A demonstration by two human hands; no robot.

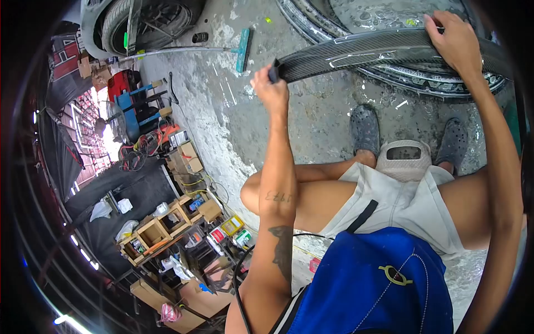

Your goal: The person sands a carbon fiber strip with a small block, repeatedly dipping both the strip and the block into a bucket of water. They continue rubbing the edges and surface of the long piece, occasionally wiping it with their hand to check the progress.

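Carbon-look strip (356, 54) seems light, stiffish, slick imo; left hand (271, 92) clamps fingers on its end, right hand (457, 44) over its edge, decent spots.

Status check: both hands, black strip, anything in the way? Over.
Left grip closed on one end of the black strip. Right grip over its edge. Tyre behind it in view; contact unclear.

The panel (384, 54) stretches over a tire (431, 84) — left of both lies what seems a broom (243, 50).
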